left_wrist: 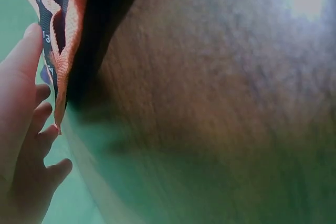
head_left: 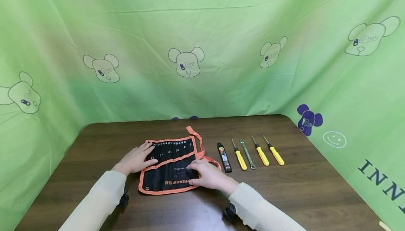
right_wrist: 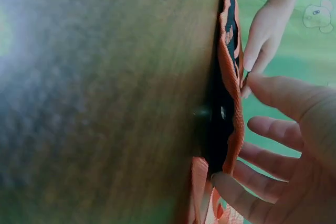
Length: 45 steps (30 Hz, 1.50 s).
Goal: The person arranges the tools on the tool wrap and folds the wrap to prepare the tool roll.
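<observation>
A black tool roll point(head_left: 158, 180) with orange trim lies spread out on the table, with numbered pockets and an orange strap point(head_left: 200, 139) at its right side. My left hand point(head_left: 136, 159) rests on the roll's left edge, its fingers stretched over the numbered part. On the right edge, my right hand point(head_left: 210, 176) touches the roll with thumb and fingers spread apart. In the left wrist view the roll point(left_wrist: 73, 9) appears edge-on beside the left fingers. The right wrist view has the roll's orange edge point(right_wrist: 236, 114) along the right fingertips.
Right of the roll lie a slim black item with a label point(head_left: 224, 158), a yellow-handled screwdriver point(head_left: 241, 160), a green combination wrench point(head_left: 247, 154) and two more yellow screwdrivers point(head_left: 262, 156). Behind the brown table point(head_left: 303, 188) hangs a green curtain point(head_left: 221, 94) with bear drawings.
</observation>
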Motion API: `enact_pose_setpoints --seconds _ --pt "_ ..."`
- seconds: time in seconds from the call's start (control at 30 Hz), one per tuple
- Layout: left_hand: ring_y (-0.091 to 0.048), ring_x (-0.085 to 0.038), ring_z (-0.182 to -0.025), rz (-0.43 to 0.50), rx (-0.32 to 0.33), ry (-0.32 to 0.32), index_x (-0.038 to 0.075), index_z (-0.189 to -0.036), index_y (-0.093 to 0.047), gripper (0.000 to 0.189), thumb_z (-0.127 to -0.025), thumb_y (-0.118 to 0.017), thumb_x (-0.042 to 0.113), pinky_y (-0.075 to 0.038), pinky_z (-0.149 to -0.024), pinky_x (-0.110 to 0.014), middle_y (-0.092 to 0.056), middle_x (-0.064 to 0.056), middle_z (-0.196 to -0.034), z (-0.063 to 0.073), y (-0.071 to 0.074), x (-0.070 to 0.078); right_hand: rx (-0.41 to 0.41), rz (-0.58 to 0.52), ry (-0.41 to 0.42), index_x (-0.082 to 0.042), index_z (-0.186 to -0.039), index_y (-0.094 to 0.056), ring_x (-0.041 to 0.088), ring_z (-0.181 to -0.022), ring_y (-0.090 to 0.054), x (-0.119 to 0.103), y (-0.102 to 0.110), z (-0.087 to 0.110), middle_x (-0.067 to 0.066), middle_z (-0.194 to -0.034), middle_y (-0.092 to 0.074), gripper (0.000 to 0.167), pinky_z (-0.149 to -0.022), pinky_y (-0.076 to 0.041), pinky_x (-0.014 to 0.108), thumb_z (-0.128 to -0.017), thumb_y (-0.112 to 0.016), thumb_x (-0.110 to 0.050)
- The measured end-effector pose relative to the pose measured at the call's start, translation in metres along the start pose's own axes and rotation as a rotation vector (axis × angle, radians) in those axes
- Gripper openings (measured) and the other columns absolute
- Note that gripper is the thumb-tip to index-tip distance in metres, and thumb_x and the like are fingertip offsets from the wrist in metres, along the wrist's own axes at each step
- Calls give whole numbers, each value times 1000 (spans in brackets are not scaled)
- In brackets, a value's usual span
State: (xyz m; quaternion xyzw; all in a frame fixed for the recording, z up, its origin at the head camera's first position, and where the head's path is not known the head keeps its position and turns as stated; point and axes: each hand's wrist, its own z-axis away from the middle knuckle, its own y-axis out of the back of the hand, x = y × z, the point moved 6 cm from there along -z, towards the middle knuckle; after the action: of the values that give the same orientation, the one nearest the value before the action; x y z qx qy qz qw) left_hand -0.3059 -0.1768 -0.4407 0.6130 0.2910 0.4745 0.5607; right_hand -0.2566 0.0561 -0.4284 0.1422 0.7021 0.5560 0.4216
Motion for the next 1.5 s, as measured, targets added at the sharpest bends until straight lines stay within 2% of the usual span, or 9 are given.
enact_pose_setpoints --seconds 0.3,0.73,1.1,1.33,1.5 --pt "-23 -37 -132 -13 -27 18 -1 -137 -41 66 -91 -52 45 -23 -99 -58 -31 -21 -143 -1 -4 -2 -28 124 -28 -10 -107 -68 19 -105 -51 -1 -7 2 3 -111 -57 33 -87 -43 37 -80 -72 -27" --pt "-24 -38 -132 -21 -36 40 -1 -136 -42 65 -91 -52 44 -24 -99 -57 -32 -21 -143 2 -5 -1 -31 163 -26 -10 -104 -70 18 -104 -52 -2 -8 1 2 -110 -57 30 -85 -45 36 -80 -72 -27" --pt "-27 -40 -129 -24 -8 27 -2 -136 -41 64 -92 -51 43 -25 -98 -58 -33 -24 -141 13 -9 0 -20 176 -9 -12 -102 -71 13 -91 -52 -1 -4 0 -4 -96 -56 25 -76 -46 32 -79 -73 -21" --pt "-31 -41 -127 -68 8 47 -2 -136 -42 64 -92 -51 44 -27 -97 -57 -35 -24 -139 21 -11 0 -4 212 30 -12 -101 -72 15 -92 -52 -1 -2 -2 -3 -94 -56 23 -77 -45 34 -78 -72 -17" --pt "-35 -43 -124 -107 18 67 -2 -135 -42 64 -91 -53 43 -30 -96 -57 -39 -26 -136 28 -9 6 -5 220 48 -12 -101 -72 16 -95 -52 2 0 -3 -2 -97 -58 23 -76 -44 36 -78 -72 -15"
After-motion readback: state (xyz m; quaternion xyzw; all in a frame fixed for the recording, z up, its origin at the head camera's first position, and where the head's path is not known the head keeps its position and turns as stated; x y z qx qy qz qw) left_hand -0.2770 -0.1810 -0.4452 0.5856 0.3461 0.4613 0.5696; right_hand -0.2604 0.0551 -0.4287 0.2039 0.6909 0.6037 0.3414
